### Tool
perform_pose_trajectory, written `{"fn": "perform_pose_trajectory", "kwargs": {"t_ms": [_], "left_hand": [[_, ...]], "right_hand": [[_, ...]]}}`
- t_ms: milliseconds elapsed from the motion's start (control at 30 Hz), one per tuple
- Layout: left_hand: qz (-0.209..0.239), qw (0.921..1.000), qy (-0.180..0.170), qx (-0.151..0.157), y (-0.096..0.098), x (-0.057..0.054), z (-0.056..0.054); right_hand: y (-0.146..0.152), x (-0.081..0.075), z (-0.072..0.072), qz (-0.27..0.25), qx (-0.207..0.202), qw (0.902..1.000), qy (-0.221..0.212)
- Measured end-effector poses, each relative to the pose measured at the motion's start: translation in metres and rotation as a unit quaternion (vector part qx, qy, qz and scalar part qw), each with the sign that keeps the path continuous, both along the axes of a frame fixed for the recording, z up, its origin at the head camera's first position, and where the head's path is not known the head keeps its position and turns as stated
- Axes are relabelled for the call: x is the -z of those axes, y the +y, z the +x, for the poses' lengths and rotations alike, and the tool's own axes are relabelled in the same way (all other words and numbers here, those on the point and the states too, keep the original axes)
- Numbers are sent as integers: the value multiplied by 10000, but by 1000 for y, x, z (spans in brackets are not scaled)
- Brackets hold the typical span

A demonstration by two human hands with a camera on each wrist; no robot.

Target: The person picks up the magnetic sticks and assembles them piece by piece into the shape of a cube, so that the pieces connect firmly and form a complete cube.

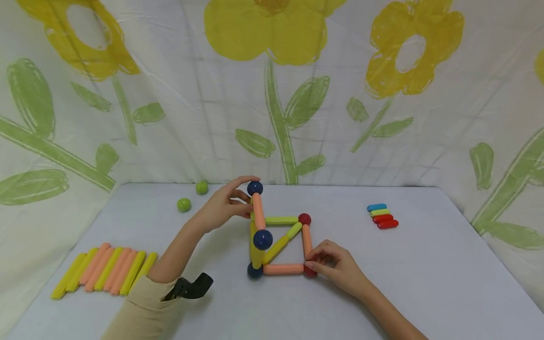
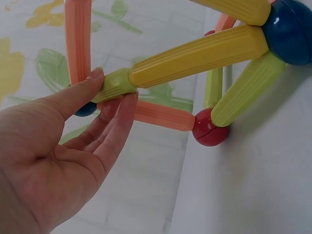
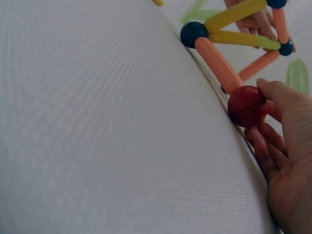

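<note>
My left hand is at the raised blue ball on the left side of a stick-and-ball frame. In the left wrist view, its thumb and fingers pinch a short light green stick, which meets a longer yellow stick. My right hand grips the red ball at the frame's front right corner, with an orange stick running left from it to a blue ball. Another blue ball sits up at the front left. The back left corner is hidden.
Yellow and orange sticks lie in a row at the left. Two green balls rest at the back left. Several short sticks, blue, green and red, lie at the right. A flower-painted cloth hangs behind the white table.
</note>
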State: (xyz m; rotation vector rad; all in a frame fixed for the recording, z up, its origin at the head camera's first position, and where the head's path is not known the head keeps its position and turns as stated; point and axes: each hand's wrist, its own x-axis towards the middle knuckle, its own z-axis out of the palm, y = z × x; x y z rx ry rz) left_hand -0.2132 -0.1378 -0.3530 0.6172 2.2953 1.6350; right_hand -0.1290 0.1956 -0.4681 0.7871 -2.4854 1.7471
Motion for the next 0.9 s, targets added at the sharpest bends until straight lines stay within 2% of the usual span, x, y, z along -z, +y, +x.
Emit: {"fn": "perform_pose_trajectory", "kwargs": {"t_ms": [300, 500, 600, 700, 800, 900], "left_hand": [[63, 9999, 55, -114, -1, 3, 3], [173, 9993, 79, -307, -12, 7, 10], [261, 9985, 86, -479, -19, 10, 21], [360, 9970, -104, -684, -24, 18, 36], [470, 9937, -560, -848, -25, 29, 54], [571, 9866, -1203, -941, -21, 42, 75]], "right_hand": [[-1, 0, -1, -21, -21, 10000, 42], [-1, -2, 0, -43, -24, 10000, -39], [-1, -2, 0, -24, -8, 10000, -79], [-1, -2, 0, 20, 14, 9999, -108], [-1, -3, 1, 62, 32, 9999, -149], [0, -4, 1, 120, 42, 9998, -145]]}}
